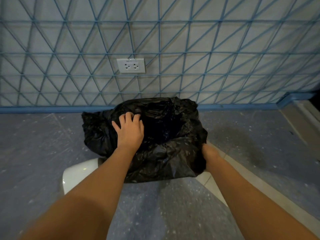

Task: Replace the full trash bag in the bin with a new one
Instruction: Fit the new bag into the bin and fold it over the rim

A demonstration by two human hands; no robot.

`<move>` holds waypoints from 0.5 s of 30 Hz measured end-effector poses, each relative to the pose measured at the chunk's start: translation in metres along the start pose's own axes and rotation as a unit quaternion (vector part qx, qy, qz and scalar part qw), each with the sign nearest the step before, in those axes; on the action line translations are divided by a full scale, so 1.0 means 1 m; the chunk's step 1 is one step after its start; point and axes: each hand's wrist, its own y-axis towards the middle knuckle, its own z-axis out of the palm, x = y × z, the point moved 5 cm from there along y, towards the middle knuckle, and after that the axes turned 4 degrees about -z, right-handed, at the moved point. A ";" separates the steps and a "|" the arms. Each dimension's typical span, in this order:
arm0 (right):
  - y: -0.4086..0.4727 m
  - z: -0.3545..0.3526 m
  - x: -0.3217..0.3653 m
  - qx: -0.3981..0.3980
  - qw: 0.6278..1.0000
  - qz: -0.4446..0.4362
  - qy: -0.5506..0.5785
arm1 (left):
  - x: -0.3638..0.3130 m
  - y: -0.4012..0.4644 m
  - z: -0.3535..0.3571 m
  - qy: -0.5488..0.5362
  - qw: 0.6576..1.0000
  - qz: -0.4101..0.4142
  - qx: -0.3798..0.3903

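The left hand (pixel 129 130) grips the black trash bag (pixel 164 153) at its rim, fingers curled; the right hand (pixel 208 153) is half hidden under the bag's edge, grip unclear.

White wall socket (pixel 131 65), blue-latticed wall (pixel 207 49)
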 end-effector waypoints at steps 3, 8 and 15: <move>-0.023 -0.004 0.002 -0.061 0.996 -0.030 -0.050 | 0.009 -0.023 0.000 -0.050 0.998 -0.023 -0.035; -0.013 -0.021 0.005 -0.133 0.979 -0.123 -0.096 | 0.072 -0.077 0.024 -0.237 0.855 -0.444 -0.128; -0.005 -0.037 -0.017 -0.093 0.981 -0.156 -0.062 | 0.069 -0.118 0.091 -0.658 0.530 -0.532 0.055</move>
